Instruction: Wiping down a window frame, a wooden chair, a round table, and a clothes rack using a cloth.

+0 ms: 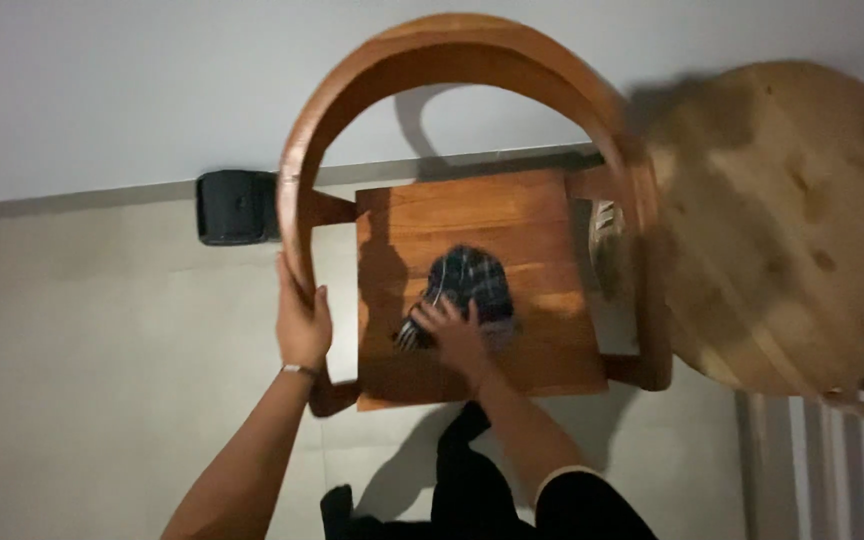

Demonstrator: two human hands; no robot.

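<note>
Hands at a wooden chair [472,230], seen from above: the left hand [302,325] is wrapped around the end of the chair's curved armrest [302,180], fingers closed on the wood, a thin band at the wrist. The right hand [457,335] presses flat, fingers spread, on a dark checked cloth [467,280] bunched near the middle of the square seat; most of the cloth lies just beyond the fingertips, toward the chair's back, with a frayed edge showing beside the palm. Motion blur softens the cloth's outline. A round wooden table [782,220] stands just to the right of the chair, and a small black box [237,207] sits on the pale floor [82,350] against the wall.
</note>
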